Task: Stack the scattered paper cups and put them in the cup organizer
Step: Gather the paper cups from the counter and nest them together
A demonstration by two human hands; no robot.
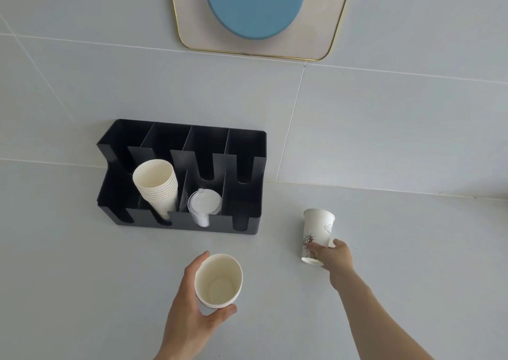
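Observation:
My left hand [189, 307] holds an upright white paper cup [218, 281], its mouth facing me. To the right, my right hand [334, 255] grips a second paper cup [319, 229] with a drawing on its side; it stands upside down on the pale surface. The black cup organizer [247, 142] stands against the wall behind, to the left. A stack of several paper cups [156, 186] leans in its second front slot. Clear plastic lids [203, 204] sit in the slot to the right of that stack.
The organizer's other compartments look empty. A wall of large pale tiles rises behind it. A gold-rimmed mirror [324, 16] hangs above and reflects a blue cap brim [255, 10].

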